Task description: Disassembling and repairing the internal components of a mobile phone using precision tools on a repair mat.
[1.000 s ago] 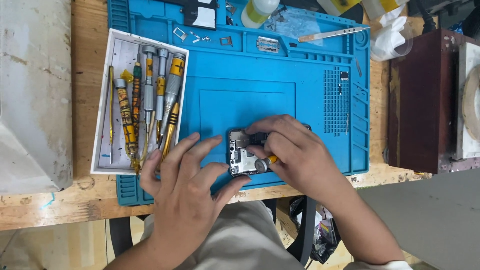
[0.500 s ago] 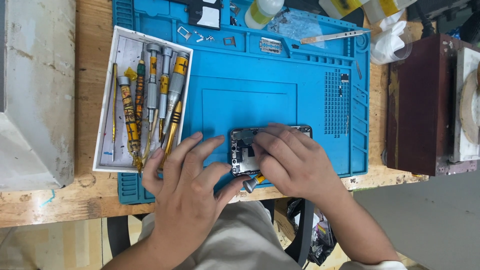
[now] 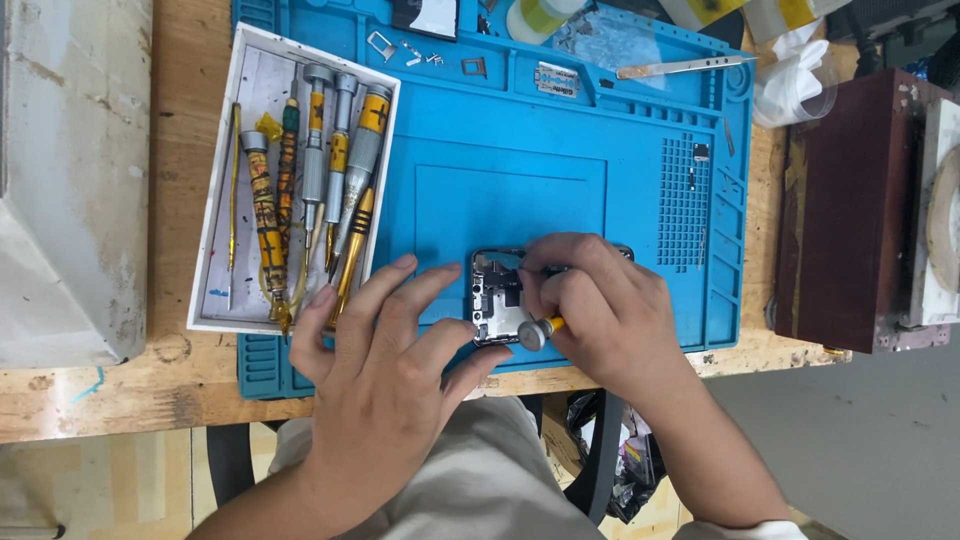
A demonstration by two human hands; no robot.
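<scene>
An opened phone (image 3: pixel 497 298) with its inner parts bare lies on the blue work mat (image 3: pixel 560 150), near the mat's front edge. My right hand (image 3: pixel 600 310) covers the phone's right part and grips a small screwdriver (image 3: pixel 538 331) with a yellow shaft and a round metal cap, its tip hidden under the fingers. My left hand (image 3: pixel 385 375) rests flat on the mat with fingers spread, its fingertips against the phone's left edge.
A white tray (image 3: pixel 222 190) of several screwdrivers and picks sits at the mat's left. Small metal parts (image 3: pixel 420 52) and tweezers (image 3: pixel 680 68) lie at the mat's far edge. A dark brown box (image 3: pixel 850 210) stands right; a grey block (image 3: pixel 65 180) left.
The phone and both hands stay at the same spot on the mat. My right hand shifted over the phone and the screwdriver's cap now points toward me at the phone's near edge.
</scene>
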